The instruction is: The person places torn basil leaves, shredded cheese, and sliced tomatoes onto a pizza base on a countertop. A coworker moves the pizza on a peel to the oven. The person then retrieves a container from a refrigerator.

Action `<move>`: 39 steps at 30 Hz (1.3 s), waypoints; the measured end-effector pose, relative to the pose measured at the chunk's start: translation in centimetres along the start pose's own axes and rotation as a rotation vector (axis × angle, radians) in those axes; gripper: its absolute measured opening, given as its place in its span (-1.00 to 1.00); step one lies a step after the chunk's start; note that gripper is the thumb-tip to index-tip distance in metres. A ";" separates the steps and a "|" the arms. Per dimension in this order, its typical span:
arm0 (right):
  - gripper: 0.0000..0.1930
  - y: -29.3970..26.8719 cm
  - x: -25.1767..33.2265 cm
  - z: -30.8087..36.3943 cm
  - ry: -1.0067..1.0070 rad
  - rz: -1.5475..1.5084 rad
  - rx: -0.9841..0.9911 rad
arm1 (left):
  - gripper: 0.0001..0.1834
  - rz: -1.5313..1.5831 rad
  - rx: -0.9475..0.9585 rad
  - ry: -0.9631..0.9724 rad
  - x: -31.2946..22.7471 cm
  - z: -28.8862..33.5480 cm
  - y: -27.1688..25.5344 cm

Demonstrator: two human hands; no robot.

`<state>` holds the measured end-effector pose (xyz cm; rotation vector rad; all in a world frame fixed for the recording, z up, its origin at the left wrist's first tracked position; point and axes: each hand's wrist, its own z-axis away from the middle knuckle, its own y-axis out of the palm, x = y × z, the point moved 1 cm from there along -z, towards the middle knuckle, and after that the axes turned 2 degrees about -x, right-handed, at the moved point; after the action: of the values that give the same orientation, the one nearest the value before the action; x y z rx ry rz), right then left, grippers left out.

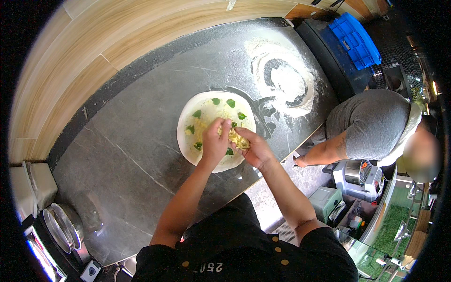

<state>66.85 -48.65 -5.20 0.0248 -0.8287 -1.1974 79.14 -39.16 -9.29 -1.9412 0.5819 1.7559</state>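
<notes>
A round, pale pizza base [184, 143] lies flat on the dark grey counter, scattered with green leaves [230, 103] and some pale yellow bits. Over its lower right part my two hands come together. Palm turned up, my right hand [256, 149] cups a clump of shredded cheese [238, 139]. My left hand [217, 144] is closed at the left side of that clump, thumb and fingers pinched on the shreds; its fingertips are partly hidden.
White flour [287, 84] covers the counter's far right. A blue crate [355, 41] stands beyond it. Another person [376, 122] bends beside the counter's right edge. Round metal pans [61, 228] and pale containers [40, 183] sit at the left. A wooden wall [112, 40] runs behind.
</notes>
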 end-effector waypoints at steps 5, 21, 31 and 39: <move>-0.72 -1.0 2.6 -1.4 -0.192 0.399 0.087 | -0.56 -0.053 0.063 -0.303 0.2 0.0 -2.3; -0.78 -3.0 2.6 -4.0 -0.421 1.015 -0.083 | -0.72 -0.380 0.268 -0.208 0.4 -1.3 -10.5; -0.80 0.4 2.9 -5.9 -0.594 1.074 -0.056 | -0.73 -0.437 0.223 -0.038 0.6 -9.7 -7.5; -0.83 3.1 6.1 -11.6 -0.800 1.169 -0.053 | -0.68 -0.459 0.157 -0.089 1.8 -5.0 -10.5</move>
<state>76.76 -57.06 -8.79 -0.9146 -1.2246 -0.0619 89.51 -33.70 -10.09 -1.7113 0.2103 1.4502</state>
